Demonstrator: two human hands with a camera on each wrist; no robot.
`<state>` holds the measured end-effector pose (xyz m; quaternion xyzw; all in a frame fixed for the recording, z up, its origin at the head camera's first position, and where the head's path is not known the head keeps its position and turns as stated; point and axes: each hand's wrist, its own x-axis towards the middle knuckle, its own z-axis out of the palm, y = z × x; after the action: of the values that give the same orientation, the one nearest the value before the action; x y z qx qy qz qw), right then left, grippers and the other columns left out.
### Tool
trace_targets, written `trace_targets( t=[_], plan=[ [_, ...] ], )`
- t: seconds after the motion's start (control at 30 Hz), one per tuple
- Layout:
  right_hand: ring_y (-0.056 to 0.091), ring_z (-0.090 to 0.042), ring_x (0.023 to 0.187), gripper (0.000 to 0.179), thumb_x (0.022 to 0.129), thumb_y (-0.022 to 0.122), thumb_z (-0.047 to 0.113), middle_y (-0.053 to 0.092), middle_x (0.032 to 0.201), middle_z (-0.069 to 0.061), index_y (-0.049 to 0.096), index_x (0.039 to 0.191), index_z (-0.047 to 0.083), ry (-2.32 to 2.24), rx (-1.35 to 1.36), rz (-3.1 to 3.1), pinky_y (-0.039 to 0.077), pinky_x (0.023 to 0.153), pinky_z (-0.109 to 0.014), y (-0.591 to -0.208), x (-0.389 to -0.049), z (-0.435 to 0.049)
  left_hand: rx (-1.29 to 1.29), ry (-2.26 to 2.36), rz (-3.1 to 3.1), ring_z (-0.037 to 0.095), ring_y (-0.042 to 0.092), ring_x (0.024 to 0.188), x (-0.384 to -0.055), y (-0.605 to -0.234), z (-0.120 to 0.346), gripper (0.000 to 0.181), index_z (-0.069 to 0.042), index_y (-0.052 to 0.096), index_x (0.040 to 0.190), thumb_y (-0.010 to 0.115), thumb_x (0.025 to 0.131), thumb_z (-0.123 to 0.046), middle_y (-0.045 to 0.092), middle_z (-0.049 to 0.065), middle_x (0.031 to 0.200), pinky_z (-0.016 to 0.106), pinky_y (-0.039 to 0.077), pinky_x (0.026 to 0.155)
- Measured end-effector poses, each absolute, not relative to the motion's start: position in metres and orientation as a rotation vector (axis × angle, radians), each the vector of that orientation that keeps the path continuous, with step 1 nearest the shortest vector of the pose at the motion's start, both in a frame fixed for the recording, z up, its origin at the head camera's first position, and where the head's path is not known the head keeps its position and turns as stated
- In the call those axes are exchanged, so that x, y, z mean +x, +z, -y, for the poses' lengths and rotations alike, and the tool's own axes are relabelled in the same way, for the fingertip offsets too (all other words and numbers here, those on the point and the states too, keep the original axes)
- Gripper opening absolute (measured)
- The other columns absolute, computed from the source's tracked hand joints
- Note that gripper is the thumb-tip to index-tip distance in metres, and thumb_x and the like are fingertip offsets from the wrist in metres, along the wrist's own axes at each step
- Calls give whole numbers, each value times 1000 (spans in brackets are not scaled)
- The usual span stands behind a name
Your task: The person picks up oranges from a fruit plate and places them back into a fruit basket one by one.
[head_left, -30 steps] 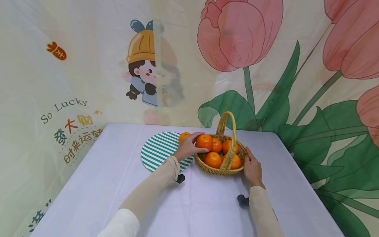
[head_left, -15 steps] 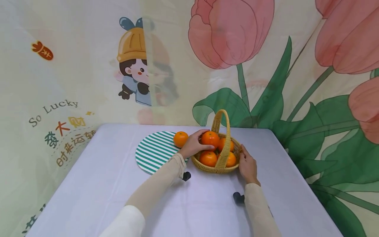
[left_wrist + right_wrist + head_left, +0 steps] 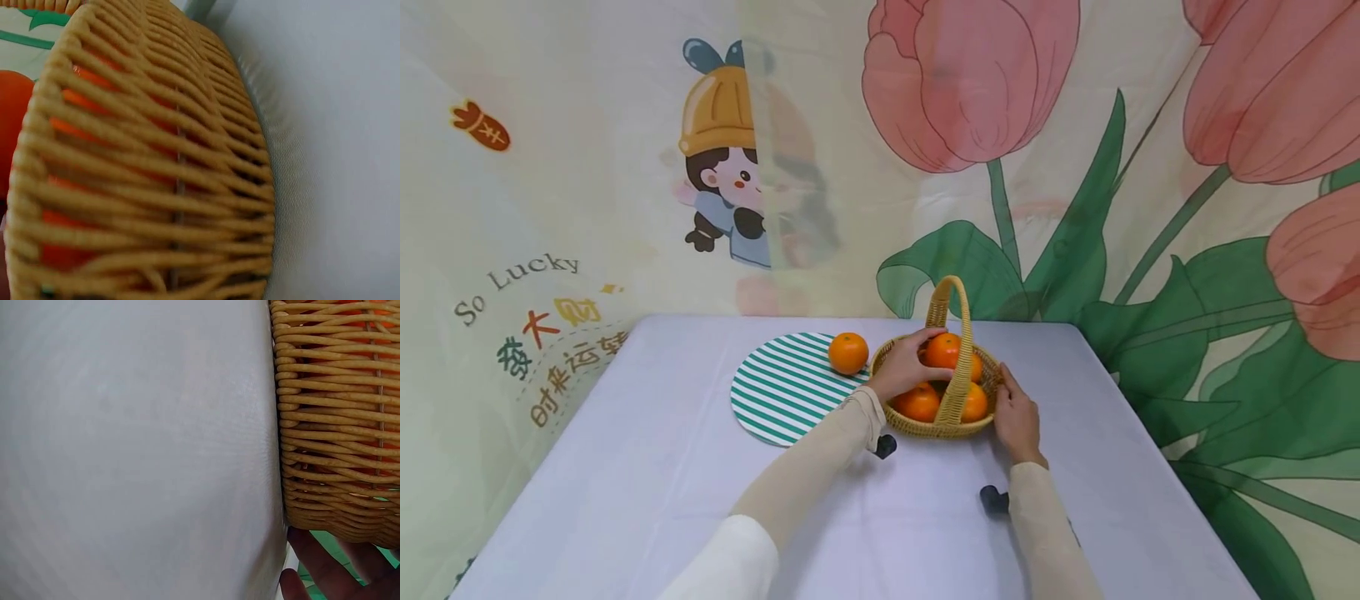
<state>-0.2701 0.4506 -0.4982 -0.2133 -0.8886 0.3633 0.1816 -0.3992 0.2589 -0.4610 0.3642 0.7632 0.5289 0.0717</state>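
A woven basket [image 3: 925,428] with an arched handle [image 3: 957,375] stands on the table, holding several oranges [image 3: 917,404]. Reaching over its left rim, my left hand [image 3: 898,368] grips an orange [image 3: 943,349], thumb in front and fingers behind. My right hand [image 3: 1018,419] holds the basket's right end at the rim. In the right wrist view its fingers [image 3: 322,562] lie along the outside of the weave. The left wrist view is filled by the basket's side [image 3: 144,156], with orange skin showing through the gaps.
Left of the basket lies a round mat [image 3: 778,387] with green and white stripes. One orange [image 3: 848,353] sits on its right edge. Black knobs [image 3: 995,502] show beside the wrists. A printed curtain [image 3: 820,100] hangs behind the white-covered table [image 3: 662,467].
My left hand has moved the gripped orange from the basket's left rim farther in, close to the handle. The orange on the mat is now uncovered. My right hand stays at the rim.
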Motion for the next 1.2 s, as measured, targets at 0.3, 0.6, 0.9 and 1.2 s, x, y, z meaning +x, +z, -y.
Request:
trace_targets(
  t=[0.3,0.6,0.9,1.2],
  plan=[
    [58,-33,103,48,107,25,37,58,129,-18,30,154,29,1057,-585,2538,41,99,-47,-499,-267,-452,1274,1534,-2306,16,57,110,-400,-463,-278,79,-16,48,144,82,77,-42,54,1,136,32,50,92],
    [28,-30,143,50,106,21,44,31,156,-4,27,155,31,1189,-573,2577,21,114,-52,-496,-263,-462,1392,1558,-2215,11,58,111,-400,-462,-299,76,-16,52,140,85,75,-36,59,1,129,25,49,92],
    [28,-31,142,58,106,20,46,35,154,-10,34,152,14,1284,-566,2592,20,115,-50,-492,-263,-470,1362,1443,-2269,6,58,105,-403,-461,-318,86,-23,48,143,78,72,-61,60,-7,126,26,48,90],
    [37,-33,137,56,106,22,40,46,146,-13,47,145,9,1298,-570,2561,27,113,-51,-494,-261,-474,1346,1540,-2085,11,60,108,-401,-461,-319,72,-17,47,144,80,82,-31,57,0,131,27,49,91]
  ],
)
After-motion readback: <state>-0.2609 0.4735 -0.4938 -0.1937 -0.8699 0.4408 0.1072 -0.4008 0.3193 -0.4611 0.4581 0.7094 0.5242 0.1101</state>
